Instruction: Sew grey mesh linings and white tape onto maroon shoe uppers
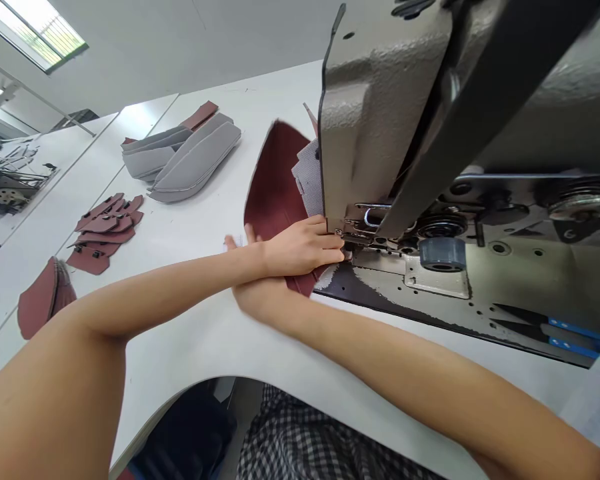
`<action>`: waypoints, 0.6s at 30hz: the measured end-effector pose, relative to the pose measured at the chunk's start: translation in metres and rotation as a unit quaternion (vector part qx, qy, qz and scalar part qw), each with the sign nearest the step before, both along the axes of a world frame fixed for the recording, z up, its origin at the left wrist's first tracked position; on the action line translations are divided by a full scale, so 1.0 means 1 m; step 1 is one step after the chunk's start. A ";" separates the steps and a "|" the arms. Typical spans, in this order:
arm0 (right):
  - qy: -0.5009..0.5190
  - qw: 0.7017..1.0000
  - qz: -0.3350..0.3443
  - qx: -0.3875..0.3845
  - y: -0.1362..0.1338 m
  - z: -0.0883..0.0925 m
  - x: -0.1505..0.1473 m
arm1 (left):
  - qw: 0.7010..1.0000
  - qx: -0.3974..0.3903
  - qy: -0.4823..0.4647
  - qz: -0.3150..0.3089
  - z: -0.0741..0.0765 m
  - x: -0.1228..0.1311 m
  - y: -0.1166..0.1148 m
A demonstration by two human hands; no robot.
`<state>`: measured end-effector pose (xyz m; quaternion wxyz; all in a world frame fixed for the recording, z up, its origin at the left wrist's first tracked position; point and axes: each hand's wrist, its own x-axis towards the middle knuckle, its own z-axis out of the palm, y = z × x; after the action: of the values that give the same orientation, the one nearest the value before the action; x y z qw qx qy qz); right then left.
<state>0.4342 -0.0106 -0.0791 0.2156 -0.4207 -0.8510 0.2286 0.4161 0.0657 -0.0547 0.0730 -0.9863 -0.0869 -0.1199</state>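
A dark maroon fabric piece lies on the white table and runs under the head of a grey industrial sewing machine. A grey mesh piece sits against it at the machine. My left hand crosses over my right arm, its fingers closed and pressing the maroon piece right at the presser foot. My right hand lies mostly hidden beneath my left forearm. Its fingertips stick out flat on the maroon piece's near edge.
On the table to the left are a stack of grey shaped pieces, several small maroon pieces and a pile of larger maroon pieces. Blue-handled snips rest on the machine bed at right. Another workbench stands far left.
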 end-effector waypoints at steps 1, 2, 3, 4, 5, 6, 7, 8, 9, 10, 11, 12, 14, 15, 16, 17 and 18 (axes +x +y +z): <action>0.005 0.999 0.039 0.006 -0.015 0.003 0.013 | 1.000 -0.010 -0.016 -0.006 -0.002 -0.002 0.000; 0.014 0.996 0.090 0.017 -0.030 0.006 0.030 | 0.999 -0.025 -0.032 -0.004 -0.005 -0.005 -0.001; 0.035 0.984 0.170 0.038 -0.043 0.008 0.051 | 0.998 -0.044 -0.044 0.003 -0.008 -0.007 -0.001; 0.067 0.963 0.251 0.071 -0.054 0.009 0.075 | 0.996 -0.065 -0.052 0.011 -0.012 -0.010 -0.002; 0.093 0.963 0.236 0.093 -0.060 0.009 0.101 | 0.995 -0.086 -0.055 0.017 -0.016 -0.012 -0.002; 0.105 0.974 0.160 0.125 -0.061 0.008 0.127 | 0.993 -0.106 -0.057 0.019 -0.019 -0.013 -0.002; 0.110 0.979 0.059 0.163 -0.059 0.007 0.150 | 0.991 -0.123 -0.059 0.017 -0.021 -0.015 -0.002; 0.067 0.982 -0.034 0.173 -0.052 0.005 0.171 | 0.989 -0.136 -0.059 0.012 -0.023 -0.015 -0.001; 0.015 0.977 -0.084 0.196 -0.044 0.002 0.187 | 0.988 -0.145 -0.060 0.007 -0.023 -0.016 0.000; -0.039 0.968 -0.116 0.218 -0.036 -0.001 0.198 | 0.987 -0.151 -0.059 0.003 -0.023 -0.016 0.000; -0.082 0.962 -0.129 0.225 -0.029 -0.004 0.205 | 0.986 -0.155 -0.058 0.001 -0.022 -0.016 0.001; -0.115 0.957 -0.134 0.232 -0.024 -0.006 0.208 | 0.986 -0.158 -0.055 0.002 -0.021 -0.015 0.001; -0.140 0.953 -0.141 0.228 -0.020 -0.011 0.207 | 0.985 -0.165 -0.045 0.008 -0.018 -0.015 0.002; -0.141 0.953 -0.147 0.224 -0.021 -0.013 0.205 | 0.985 -0.169 -0.038 0.011 -0.018 -0.014 0.002; -0.139 0.953 -0.153 0.221 -0.022 -0.015 0.204 | 0.984 -0.173 -0.030 0.014 -0.018 -0.014 0.002; -0.136 0.953 -0.156 0.221 -0.024 -0.016 0.203 | 0.984 -0.175 -0.024 0.016 -0.018 -0.014 0.003; -0.135 0.954 -0.153 0.221 -0.025 -0.017 0.202 | 0.984 -0.174 -0.022 0.018 -0.019 -0.013 0.004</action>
<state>0.6363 -0.0356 -0.0958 0.2188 -0.5147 -0.8269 -0.0598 0.4031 0.0701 -0.0733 -0.0994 -0.9794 -0.1254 -0.1232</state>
